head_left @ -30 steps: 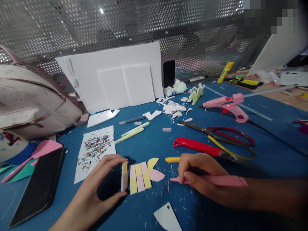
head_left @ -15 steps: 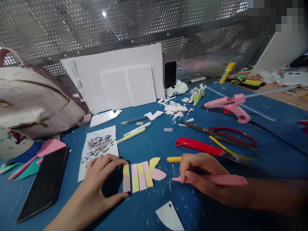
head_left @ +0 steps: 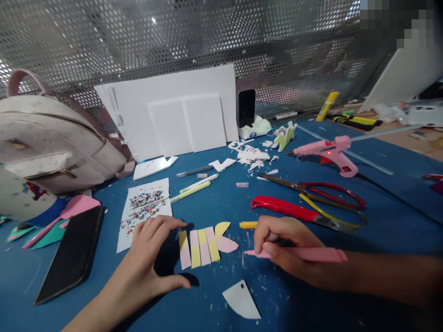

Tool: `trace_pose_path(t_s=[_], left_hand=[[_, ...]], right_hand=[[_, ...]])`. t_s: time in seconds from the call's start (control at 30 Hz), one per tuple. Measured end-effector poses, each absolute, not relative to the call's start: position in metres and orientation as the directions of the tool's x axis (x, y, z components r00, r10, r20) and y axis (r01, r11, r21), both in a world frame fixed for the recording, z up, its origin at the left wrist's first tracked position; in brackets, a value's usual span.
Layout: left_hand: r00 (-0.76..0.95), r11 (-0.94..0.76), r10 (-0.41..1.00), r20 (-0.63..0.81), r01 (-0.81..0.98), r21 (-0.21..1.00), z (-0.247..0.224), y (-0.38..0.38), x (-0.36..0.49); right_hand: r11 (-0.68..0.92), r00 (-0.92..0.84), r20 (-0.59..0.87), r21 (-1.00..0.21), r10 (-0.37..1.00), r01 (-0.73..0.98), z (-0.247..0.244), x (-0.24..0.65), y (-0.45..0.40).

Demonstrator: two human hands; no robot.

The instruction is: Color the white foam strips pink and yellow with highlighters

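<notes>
Four pink and yellow strips (head_left: 195,249) lie side by side on the blue table, the leftmost a little apart and tilted. At their right end is a yellow and pink tail-shaped piece (head_left: 226,243). My left hand (head_left: 152,258) is just left of the strips, thumb and fingers spread, holding nothing. My right hand (head_left: 289,246) is closed around a pink marker (head_left: 314,254), its tip pointing left near the tail piece. A yellow marker (head_left: 248,225) lies partly behind my right hand. Below the strips rests a white quarter-round piece (head_left: 242,299) with a small hole.
Behind my right hand lie a red-handled cutter (head_left: 284,207) and scissors (head_left: 332,196); a pink glue gun (head_left: 334,154) is farther back. Paper with colourful bits (head_left: 143,212), a black phone (head_left: 72,253) and a backpack (head_left: 55,143) are on the left. White boards (head_left: 187,120) stand at the back.
My left hand has let go of the leftmost strip and opened wider; that strip now leans. My right hand still holds the pink marker. The view has shifted slightly.
</notes>
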State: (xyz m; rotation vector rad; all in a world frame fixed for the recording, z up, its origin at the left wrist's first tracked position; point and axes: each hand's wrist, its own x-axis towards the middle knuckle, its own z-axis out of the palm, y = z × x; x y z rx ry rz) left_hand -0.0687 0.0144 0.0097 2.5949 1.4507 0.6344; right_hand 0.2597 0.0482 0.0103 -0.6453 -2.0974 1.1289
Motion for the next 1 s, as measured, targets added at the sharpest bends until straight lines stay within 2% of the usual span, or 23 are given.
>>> trace_pose_path(t_s=[0.13,0.27,0.37,0.47,0.67,1.0], left_hand=[[0.529,-0.661,0.717,0.454,0.722,0.205,0.011,0.001,-0.053],[0.629,-0.786,0.524,0.575,0.617,0.042,0.007,-0.018,-0.030],[0.725,-0.841,0.418,0.547,0.537,-0.070,0.007,-0.026,-0.016],[0.793,-0.855,0.391,0.467,0.501,-0.133,0.009,-0.029,-0.006],[0.726,-0.829,0.458,0.512,0.557,-0.049,0.004,-0.026,0.010],[0.716,-0.821,0.482,0.504,0.570,-0.024,0.008,-0.023,0.022]], right_hand=[[0.514,-0.687,0.295,-0.848,0.664,0.132,0.012,0.259,0.047],[0.529,-0.714,0.250,-0.826,0.653,0.195,0.010,0.257,0.047],[0.536,-0.732,0.238,-0.820,0.638,0.200,0.009,0.254,0.047],[0.558,-0.731,0.261,-0.807,0.630,0.193,0.008,0.253,0.046],[0.586,-0.707,0.303,-0.787,0.639,0.192,0.011,0.254,0.045],[0.579,-0.676,0.319,-0.792,0.664,0.195,0.010,0.254,0.046]])
